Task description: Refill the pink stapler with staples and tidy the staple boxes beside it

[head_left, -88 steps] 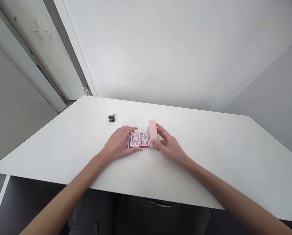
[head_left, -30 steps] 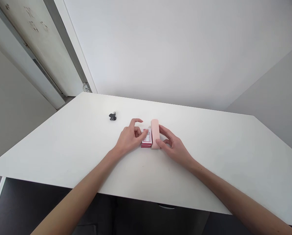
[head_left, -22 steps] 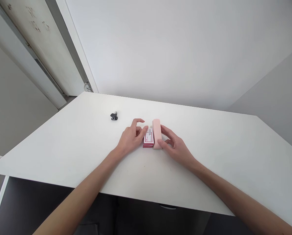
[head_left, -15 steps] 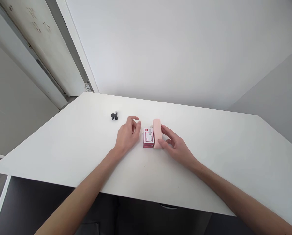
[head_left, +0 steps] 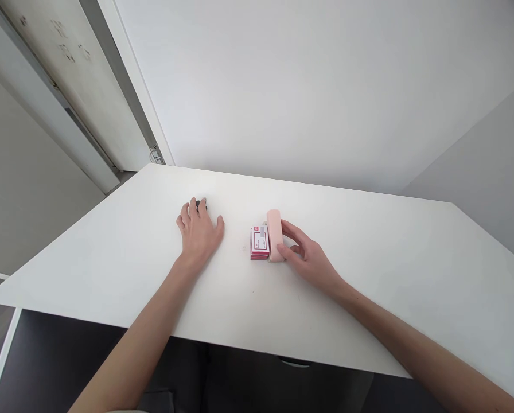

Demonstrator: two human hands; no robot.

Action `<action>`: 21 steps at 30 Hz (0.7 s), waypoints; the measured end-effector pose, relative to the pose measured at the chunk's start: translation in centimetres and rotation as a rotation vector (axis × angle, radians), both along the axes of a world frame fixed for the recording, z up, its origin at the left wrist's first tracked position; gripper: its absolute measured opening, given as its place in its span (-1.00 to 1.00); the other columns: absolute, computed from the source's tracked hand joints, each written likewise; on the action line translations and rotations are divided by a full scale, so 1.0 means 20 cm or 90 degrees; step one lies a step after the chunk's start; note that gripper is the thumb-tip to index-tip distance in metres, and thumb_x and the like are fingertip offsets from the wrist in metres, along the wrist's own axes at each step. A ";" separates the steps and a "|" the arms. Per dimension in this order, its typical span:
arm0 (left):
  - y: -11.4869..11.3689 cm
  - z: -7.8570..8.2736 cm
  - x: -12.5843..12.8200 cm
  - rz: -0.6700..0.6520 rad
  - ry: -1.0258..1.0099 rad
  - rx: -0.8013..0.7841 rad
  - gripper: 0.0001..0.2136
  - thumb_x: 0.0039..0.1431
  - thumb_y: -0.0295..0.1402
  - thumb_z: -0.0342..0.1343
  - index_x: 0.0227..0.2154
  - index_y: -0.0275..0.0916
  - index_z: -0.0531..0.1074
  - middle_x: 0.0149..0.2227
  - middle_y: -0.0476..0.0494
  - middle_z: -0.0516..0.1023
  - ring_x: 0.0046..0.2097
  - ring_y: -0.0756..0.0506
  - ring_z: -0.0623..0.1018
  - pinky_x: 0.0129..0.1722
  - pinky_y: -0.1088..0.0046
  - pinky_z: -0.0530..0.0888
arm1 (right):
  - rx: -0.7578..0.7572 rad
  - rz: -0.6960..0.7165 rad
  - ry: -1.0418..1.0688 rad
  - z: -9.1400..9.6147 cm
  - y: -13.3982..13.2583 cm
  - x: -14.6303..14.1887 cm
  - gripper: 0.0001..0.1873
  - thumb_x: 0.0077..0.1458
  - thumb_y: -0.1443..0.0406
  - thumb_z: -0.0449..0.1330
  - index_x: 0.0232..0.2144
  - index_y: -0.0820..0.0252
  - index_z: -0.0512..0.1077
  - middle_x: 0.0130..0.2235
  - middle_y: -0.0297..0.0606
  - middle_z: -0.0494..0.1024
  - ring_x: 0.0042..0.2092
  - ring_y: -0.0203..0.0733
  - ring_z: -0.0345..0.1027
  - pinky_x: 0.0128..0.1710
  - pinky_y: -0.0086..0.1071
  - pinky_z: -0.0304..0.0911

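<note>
My left hand [head_left: 198, 232] is spread palm-down at the left, its fingertips over a small black object with a silvery part [head_left: 205, 205]. The fingers cover most of that object, and whether they touch it I cannot tell. My right hand [head_left: 305, 252] holds a long, rounded pale-pink case [head_left: 275, 235] on the table, with the thumb at its near end and the fingers along its right side. Against the case's left side lies a small stack of white-and-red cards or flat boxes [head_left: 260, 241], with a small grey piece [head_left: 263, 232] on top.
Everything rests on a white table [head_left: 369, 275], which has a front edge towards me. A white wall [head_left: 304, 86] rises behind it. Dark space lies under the table, and a cable [head_left: 156, 155] hangs beyond its far left corner.
My left hand has moved left from beside the stack to the black object, and its fingers have spread from a loose curl. My right hand stays on the pink case.
</note>
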State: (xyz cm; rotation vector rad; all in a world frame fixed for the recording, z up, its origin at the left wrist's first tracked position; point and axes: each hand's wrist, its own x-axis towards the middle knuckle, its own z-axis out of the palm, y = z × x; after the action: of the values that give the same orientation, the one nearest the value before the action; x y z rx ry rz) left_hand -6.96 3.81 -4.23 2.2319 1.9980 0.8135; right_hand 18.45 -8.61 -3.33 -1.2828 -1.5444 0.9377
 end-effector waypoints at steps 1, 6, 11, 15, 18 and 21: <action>0.00 0.00 0.00 0.006 0.013 -0.011 -0.41 0.36 -0.18 -0.04 0.36 -0.36 0.18 0.46 -0.55 0.12 0.48 -0.51 0.07 0.40 -0.23 0.07 | 0.001 0.001 0.001 0.00 0.00 0.00 -0.40 0.40 0.08 0.16 0.42 -0.13 0.23 0.42 -0.21 0.35 0.45 0.07 0.19 0.14 -0.09 0.48; -0.02 0.02 0.01 -0.034 0.042 -0.018 -0.43 0.40 -0.23 -0.11 0.39 -0.35 0.22 0.46 -0.43 0.20 0.45 -0.48 0.14 0.38 -0.18 0.15 | 0.006 0.006 -0.001 0.00 0.01 0.00 -0.41 0.40 0.07 0.16 0.41 -0.14 0.24 0.43 -0.21 0.34 0.45 0.07 0.19 0.15 -0.07 0.48; -0.03 0.02 0.03 -0.165 0.030 0.015 -0.49 0.38 -0.43 -0.16 0.33 -0.24 0.36 0.34 -0.28 0.40 0.34 -0.42 0.25 0.30 -0.11 0.28 | 0.002 0.004 -0.011 0.00 0.00 0.00 -0.41 0.41 0.08 0.15 0.41 -0.12 0.24 0.42 -0.19 0.35 0.45 0.06 0.19 0.14 -0.08 0.48; -0.05 0.02 0.05 -0.265 0.012 0.017 -0.42 0.28 -0.59 -0.16 0.29 -0.15 0.43 0.27 -0.19 0.48 0.28 -0.35 0.29 0.28 -0.07 0.33 | -0.004 -0.002 -0.018 0.00 0.00 -0.01 -0.41 0.41 0.09 0.15 0.41 -0.11 0.23 0.42 -0.21 0.35 0.44 0.04 0.20 0.11 -0.13 0.49; -0.07 0.03 0.06 -0.321 -0.011 0.005 -0.36 0.19 -0.66 -0.13 0.26 -0.09 0.46 0.22 -0.13 0.52 0.25 -0.30 0.32 0.29 -0.05 0.33 | -0.002 -0.003 -0.018 0.00 0.00 -0.01 -0.42 0.41 0.10 0.14 0.41 -0.11 0.23 0.42 -0.21 0.36 0.43 0.03 0.22 0.11 -0.13 0.50; -0.07 0.03 0.07 -0.367 -0.024 -0.001 -0.35 0.15 -0.68 -0.12 0.23 -0.08 0.49 0.17 -0.12 0.55 0.22 -0.27 0.35 0.29 -0.03 0.35 | 0.001 -0.003 -0.017 0.00 0.00 -0.01 -0.42 0.41 0.10 0.15 0.41 -0.11 0.24 0.42 -0.22 0.36 0.43 0.03 0.22 0.09 -0.15 0.50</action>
State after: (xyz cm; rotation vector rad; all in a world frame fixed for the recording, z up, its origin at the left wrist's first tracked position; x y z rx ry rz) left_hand -5.47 2.33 -3.58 2.5565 1.2146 0.7628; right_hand 18.31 -8.53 -3.33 -1.3019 -1.5618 0.9187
